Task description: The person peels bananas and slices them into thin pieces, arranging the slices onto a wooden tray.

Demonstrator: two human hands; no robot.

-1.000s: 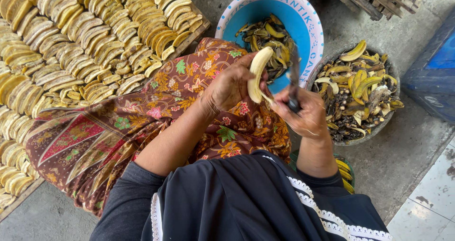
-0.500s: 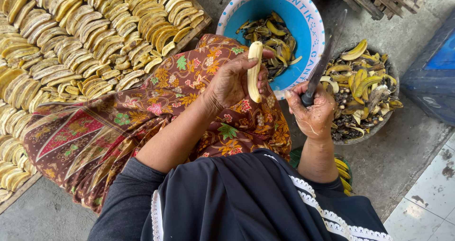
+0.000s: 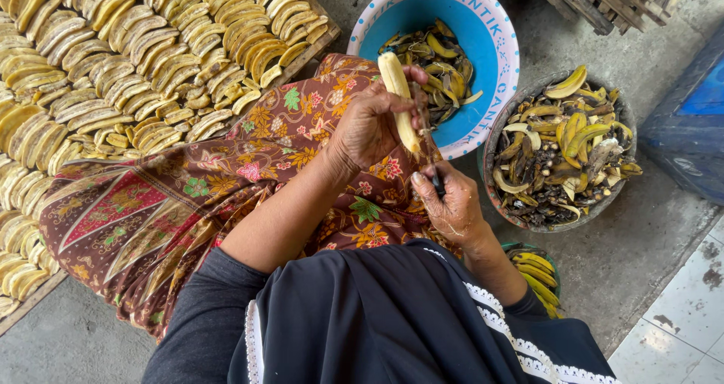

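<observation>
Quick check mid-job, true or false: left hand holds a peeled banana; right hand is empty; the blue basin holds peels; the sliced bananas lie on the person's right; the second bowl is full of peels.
1. The left hand holds a peeled banana: true.
2. The right hand is empty: false, it grips a knife.
3. The blue basin holds peels: true.
4. The sliced bananas lie on the right: false, on the left.
5. The second bowl holds peels: true.

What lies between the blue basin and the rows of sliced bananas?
In the head view, the patterned skirt over the person's lap spans between the blue basin and the sliced bananas.
</observation>
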